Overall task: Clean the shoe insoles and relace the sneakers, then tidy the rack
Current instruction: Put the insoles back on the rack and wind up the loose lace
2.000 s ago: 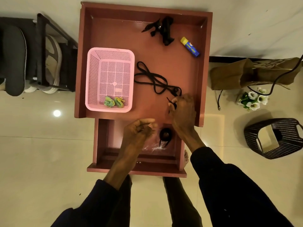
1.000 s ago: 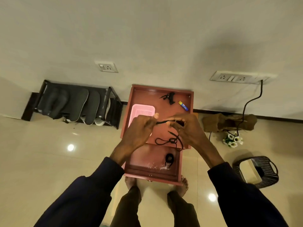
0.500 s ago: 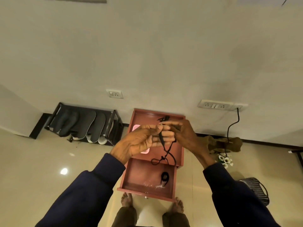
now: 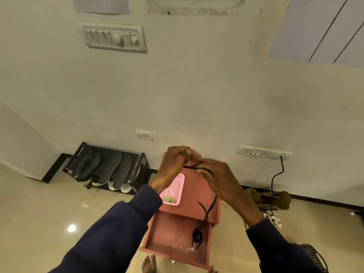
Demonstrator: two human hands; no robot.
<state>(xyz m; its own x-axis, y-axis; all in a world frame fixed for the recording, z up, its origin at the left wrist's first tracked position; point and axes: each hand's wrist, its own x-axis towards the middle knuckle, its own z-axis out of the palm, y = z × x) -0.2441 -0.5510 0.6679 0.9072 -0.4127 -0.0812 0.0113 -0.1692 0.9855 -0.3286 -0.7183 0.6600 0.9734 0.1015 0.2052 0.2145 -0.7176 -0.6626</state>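
A black shoelace [image 4: 207, 210] is held up in the air between both hands, its loose ends dangling toward the open drawer. My left hand [image 4: 175, 164] pinches one stretch of it with curled fingers. My right hand [image 4: 218, 179] grips the lace just to the right of that. A second coiled black lace [image 4: 197, 237] lies in the open drawer [image 4: 167, 231] of the reddish cabinet [image 4: 195, 196]. The black shoe rack [image 4: 106, 168] stands against the wall at left, with several dark insoles leaning on it and pale sneakers beneath.
A pink mesh basket [image 4: 174, 188] with small green items sits on the cabinet top. A brown paper bag [image 4: 275, 200], white flowers [image 4: 274, 219] and a black cable lie on the floor at right. My bare feet show below the drawer.
My head tilted up, so the wall fills more of the view. Both hands lifted the lace off the cabinet top and now hold it higher, closer to the wall.
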